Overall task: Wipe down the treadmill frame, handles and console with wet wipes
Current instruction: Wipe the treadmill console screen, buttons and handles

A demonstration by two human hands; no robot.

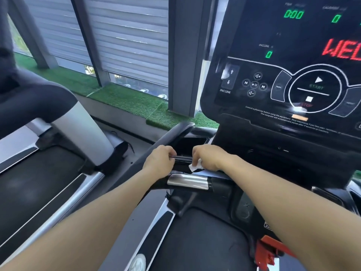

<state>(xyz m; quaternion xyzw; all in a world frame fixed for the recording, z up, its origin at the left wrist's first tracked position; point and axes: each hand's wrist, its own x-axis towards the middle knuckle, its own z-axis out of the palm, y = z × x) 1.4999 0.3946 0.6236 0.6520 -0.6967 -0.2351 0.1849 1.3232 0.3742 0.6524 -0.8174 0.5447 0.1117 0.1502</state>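
- A small white wet wipe [196, 166], crumpled and soft, pokes out under the right hand [210, 157], whose fingers curl down and pinch it just above the handlebar.
- The left hand [159, 160] sits close beside it, fingers curled around a thin dark edge, perhaps the wipe packet; the view is too blurred to say.
- Below both hands runs the handlebar [188, 181], a shiny chrome sleeve between matte black grips.
- Above right rises the glossy black console [283, 61], glowing with green digits and red letters.
- A neighbouring treadmill [48, 145] stands left, and green turf [125, 98] lines the window sill.
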